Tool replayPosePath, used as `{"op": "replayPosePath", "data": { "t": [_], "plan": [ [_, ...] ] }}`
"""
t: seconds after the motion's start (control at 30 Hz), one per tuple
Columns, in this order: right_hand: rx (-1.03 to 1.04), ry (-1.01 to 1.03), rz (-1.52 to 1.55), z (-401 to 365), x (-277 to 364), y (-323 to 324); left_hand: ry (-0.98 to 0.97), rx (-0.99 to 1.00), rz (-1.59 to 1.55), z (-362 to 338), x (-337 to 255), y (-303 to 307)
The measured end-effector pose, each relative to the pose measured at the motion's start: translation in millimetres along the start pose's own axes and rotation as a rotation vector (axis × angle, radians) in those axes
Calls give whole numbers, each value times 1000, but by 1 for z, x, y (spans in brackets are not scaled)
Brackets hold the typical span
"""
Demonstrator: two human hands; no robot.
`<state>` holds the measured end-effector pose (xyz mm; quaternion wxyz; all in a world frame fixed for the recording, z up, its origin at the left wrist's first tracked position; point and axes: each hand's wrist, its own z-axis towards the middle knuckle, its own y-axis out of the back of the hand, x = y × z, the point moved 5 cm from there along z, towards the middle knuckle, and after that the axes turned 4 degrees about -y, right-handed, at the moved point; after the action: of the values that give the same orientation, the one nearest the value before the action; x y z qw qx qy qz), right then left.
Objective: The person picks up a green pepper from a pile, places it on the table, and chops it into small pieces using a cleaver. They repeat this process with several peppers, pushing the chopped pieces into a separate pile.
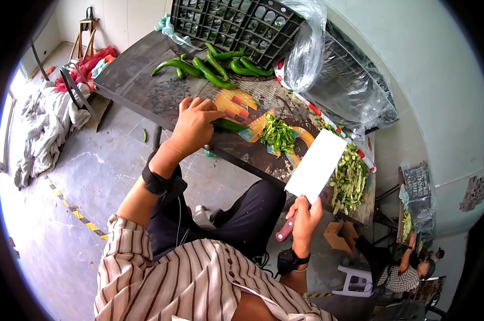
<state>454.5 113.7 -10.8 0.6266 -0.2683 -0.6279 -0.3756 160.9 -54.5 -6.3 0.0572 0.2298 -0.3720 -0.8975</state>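
My right hand (307,220) is closed around the red-brown handle of a cleaver (318,163). Its broad blade looks bright white and is raised over the near side of the table, between two heaps of cut pepper. The fingers of my left hand (198,122) are curled around a long green pepper (229,125) at the table's near edge; part of the pepper is hidden by the hand. A small pile of sliced green pepper (277,134) lies just right of it. A bigger heap of pale green slices (350,179) sits at the table's right end.
Several whole green peppers (216,68) lie at the back of the table (129,80), before a black plastic crate (236,27). Clear plastic (305,59) drapes over another crate. A person (407,273) works at the far right near a white stool (354,281).
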Motion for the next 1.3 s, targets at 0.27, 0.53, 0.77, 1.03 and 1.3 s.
{"op": "replayPosePath", "data": {
  "t": [0.27, 0.53, 0.77, 1.03, 1.3],
  "plan": [
    [10, 12, -26, 0, 1, -1, -82, -128, 11, -9, -20, 1],
    [97, -12, -18, 1, 4, -9, -133, -189, -109, -12, -18, -1],
    [288, -22, -120, 10, 22, -25, -110, -106, -116, -9, -22, -6],
    [365, -62, -230, 20, 38, -53, -99, -84, -110, 1, -28, -20],
    [418, -58, -278, 24, 33, -64, -67, -52, -145, -1, -24, -17]
  ]
}}
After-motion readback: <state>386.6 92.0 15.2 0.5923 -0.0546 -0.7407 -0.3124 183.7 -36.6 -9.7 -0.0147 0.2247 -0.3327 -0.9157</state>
